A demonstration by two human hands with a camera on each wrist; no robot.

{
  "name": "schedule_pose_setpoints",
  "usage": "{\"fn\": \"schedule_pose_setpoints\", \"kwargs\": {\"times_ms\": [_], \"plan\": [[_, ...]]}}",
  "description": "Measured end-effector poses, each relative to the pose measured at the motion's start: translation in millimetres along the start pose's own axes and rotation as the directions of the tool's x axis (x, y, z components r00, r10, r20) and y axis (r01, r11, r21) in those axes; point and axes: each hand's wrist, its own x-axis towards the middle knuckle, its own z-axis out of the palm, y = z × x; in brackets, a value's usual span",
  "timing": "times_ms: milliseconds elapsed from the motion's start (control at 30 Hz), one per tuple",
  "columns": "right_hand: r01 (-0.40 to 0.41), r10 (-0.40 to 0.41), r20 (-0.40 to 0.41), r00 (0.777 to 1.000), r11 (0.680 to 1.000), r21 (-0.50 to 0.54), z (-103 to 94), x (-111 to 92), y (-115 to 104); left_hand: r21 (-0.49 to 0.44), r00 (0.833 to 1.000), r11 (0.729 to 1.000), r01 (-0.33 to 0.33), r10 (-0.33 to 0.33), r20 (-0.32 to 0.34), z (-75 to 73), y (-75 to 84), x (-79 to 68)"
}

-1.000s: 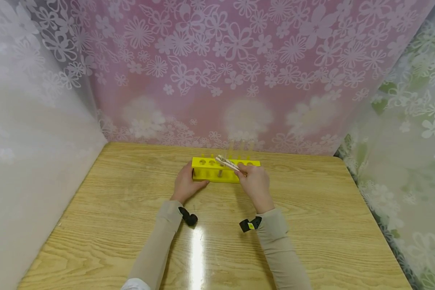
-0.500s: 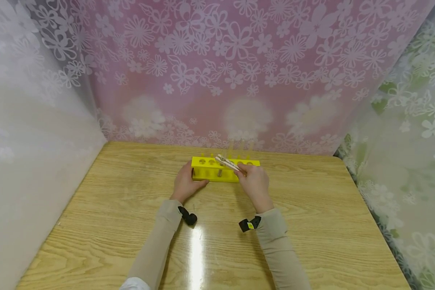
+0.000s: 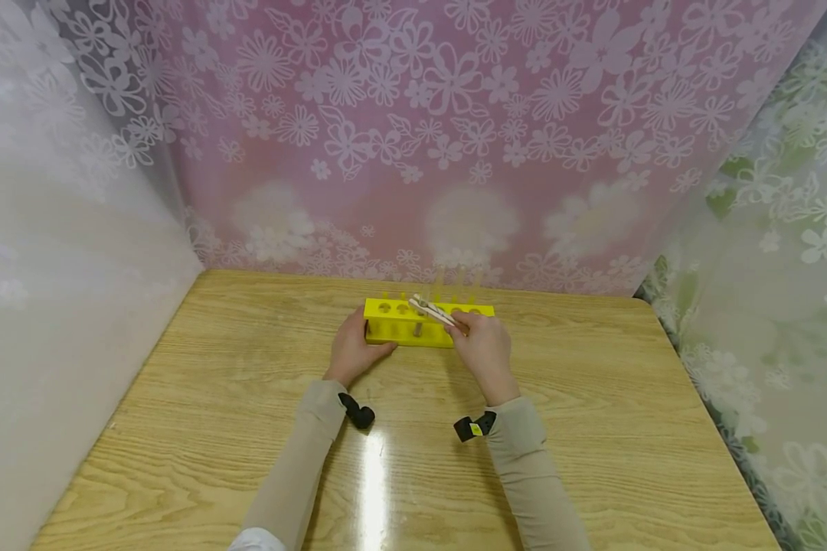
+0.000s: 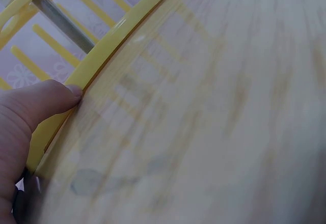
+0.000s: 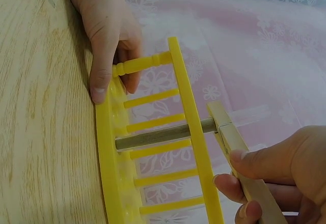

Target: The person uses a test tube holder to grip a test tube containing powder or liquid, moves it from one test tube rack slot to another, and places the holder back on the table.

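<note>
In the head view a yellow test tube rack point(image 3: 386, 316) stands on the table. My left hand point(image 3: 351, 348) grips its left end, with the thumb point(image 4: 48, 99) on the lower front edge and the fingers around behind. One test tube point(image 5: 158, 136) with greyish-brown contents stands in a hole near the rack's middle. My right hand point(image 3: 485, 352) holds a wooden test tube holder point(image 5: 232, 137) by its rear part, above the rack. The holder's front end is at the tube's upper part, above the top bar. Whether it clamps the glass firmly I cannot tell.
Faint clear tube shapes point(image 3: 461, 275) rise behind the rack's right half. The wooden table point(image 3: 248, 428) runs back to a pink flowered curtain point(image 3: 400, 138). Pale sheets hang along the left and right sides. Black cameras point(image 3: 360, 415) are strapped to both wrists.
</note>
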Motion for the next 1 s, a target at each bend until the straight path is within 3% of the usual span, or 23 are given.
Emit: {"fn": "schedule_pose_setpoints", "kwargs": {"times_ms": [467,1000], "plan": [[0.035,-0.035,-0.029,0.999,0.999,-0.008,2.4,1.6,1.7,0.006,1.0,1.0,0.006,-0.005,-0.002,0.8,-0.6,0.1],[0.024,-0.023,-0.05,0.999,0.999,0.025,-1.0,3.0,-2.7,-0.008,1.0,1.0,0.004,-0.004,0.001,0.0,-0.2,-0.2]]}}
